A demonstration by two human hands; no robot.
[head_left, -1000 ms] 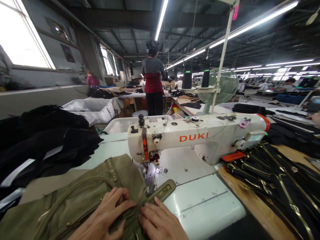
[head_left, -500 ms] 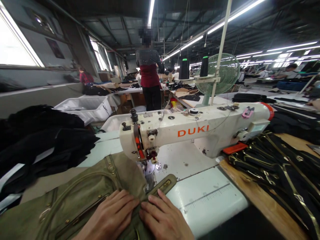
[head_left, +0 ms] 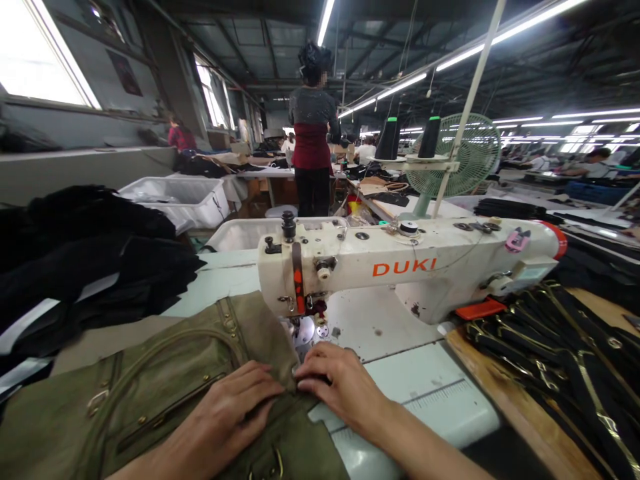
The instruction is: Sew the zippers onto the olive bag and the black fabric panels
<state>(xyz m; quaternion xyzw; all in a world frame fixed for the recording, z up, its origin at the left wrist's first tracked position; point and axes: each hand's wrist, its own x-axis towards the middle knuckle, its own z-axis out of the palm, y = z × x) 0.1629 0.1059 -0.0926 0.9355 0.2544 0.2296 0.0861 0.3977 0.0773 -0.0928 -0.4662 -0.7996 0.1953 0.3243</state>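
Observation:
An olive-green handbag (head_left: 165,347) with a rounded handle and brass-coloured fittings lies across the left of the sewing table, its upper right edge close to the presser foot. My left hand (head_left: 230,410) rests on the bag, fingers bent and gripping the fabric near that edge. Close beside it, my right hand (head_left: 345,383) pinches the edge of the bag between thumb and fingers, just in front of the needle area. The white DUKI sewing machine (head_left: 400,250) stands beyond both hands, its lamp lit. What lies under my right fingers is partly hidden.
Black fabric pieces (head_left: 100,247) are heaped at the left. Black straps with gold trim (head_left: 560,373) lie on a wooden board (head_left: 490,380) at the right. Behind the machine are white bins (head_left: 175,200), thread cones (head_left: 387,139), a green fan (head_left: 450,160) and a standing person (head_left: 313,133).
My right hand has gone from lying flat on the tabbed strap to pinching the bag's edge nearer the needle. The strap's tab no longer shows. The view has shifted slightly left.

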